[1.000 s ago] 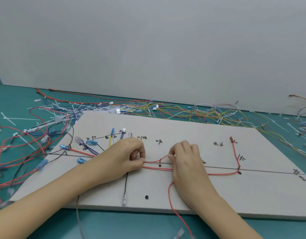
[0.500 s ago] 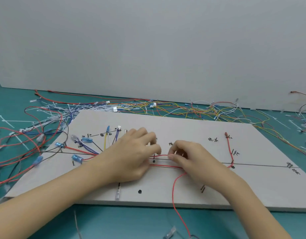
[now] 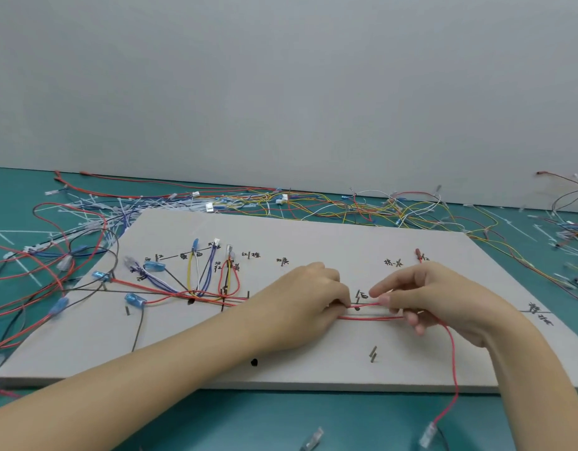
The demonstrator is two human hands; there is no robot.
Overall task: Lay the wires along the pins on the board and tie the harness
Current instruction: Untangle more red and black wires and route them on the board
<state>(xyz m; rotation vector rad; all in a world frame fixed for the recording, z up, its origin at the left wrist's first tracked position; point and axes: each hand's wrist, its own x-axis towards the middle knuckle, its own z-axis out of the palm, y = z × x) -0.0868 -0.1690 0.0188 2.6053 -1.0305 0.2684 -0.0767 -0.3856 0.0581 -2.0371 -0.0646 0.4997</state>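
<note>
Red wire (image 3: 372,305) now stretched between pinching left hand (image 3: 308,296) and right hand (image 3: 421,297) beside the mid-board pin (image 3: 358,296), hands drawn apart since a moment ago; routing ongoing on board (image 3: 313,236), tying not yet begun

Clearances and obstructions, pale grey rectangular harness board (image 3: 330,236)

Bare board surface lies open along the far edge and across the near-left corner. Obstructions: a fan of red, blue, yellow and black routed wires (image 3: 199,288) at left-centre; short upright metal pins (image 3: 373,354) near the front edge; the left hand (image 3: 300,294) and right hand (image 3: 434,297) across the centre line; a red trailing wire (image 3: 452,359) hanging off the front edge. A dense tangle of loose coloured wires and white cable ties (image 3: 313,206) lies behind and left on the teal table (image 3: 248,424).
</note>
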